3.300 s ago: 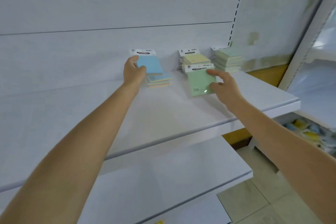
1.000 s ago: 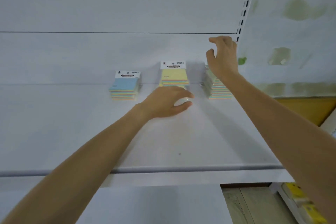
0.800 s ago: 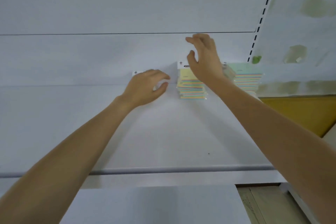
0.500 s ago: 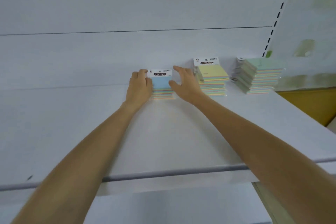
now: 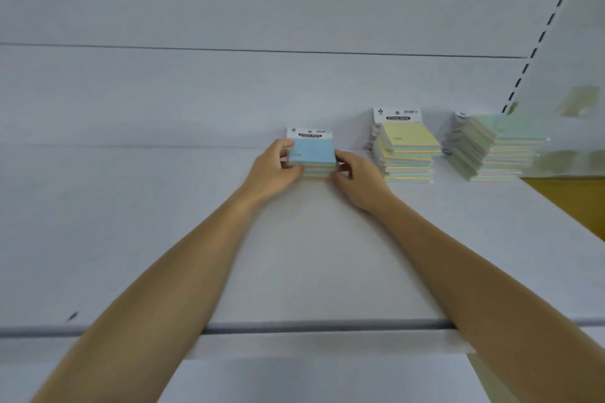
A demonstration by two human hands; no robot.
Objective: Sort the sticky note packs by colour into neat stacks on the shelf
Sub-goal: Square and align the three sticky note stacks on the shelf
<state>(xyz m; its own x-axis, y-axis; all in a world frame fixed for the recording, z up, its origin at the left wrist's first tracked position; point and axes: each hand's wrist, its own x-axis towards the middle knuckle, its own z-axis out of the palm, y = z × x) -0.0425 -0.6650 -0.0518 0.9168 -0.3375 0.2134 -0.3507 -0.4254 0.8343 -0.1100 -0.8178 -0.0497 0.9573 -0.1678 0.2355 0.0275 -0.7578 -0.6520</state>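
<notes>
White flat shelf board [image 5: 311, 255]: three stacks of sticky note packs along its back edge. Green-topped stack [image 5: 497, 147] far right, tallest, its layers offset. Yellow-topped stack [image 5: 409, 154] in the middle. Blue-topped stack [image 5: 312, 154] on the left, lowest. Both forearms reach forward. Left hand [image 5: 271, 173] grips the blue stack's left side, fingers curled over the edge; right hand [image 5: 360, 180] grips its right side likewise. 0.5 s ago the fingers lay straighter against those sides; stack order unchanged.

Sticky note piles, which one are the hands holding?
The blue-topped stack, leftmost of three; left hand and right hand grip its sides. Yellow-topped stack and green-topped stack stand untouched.
</notes>
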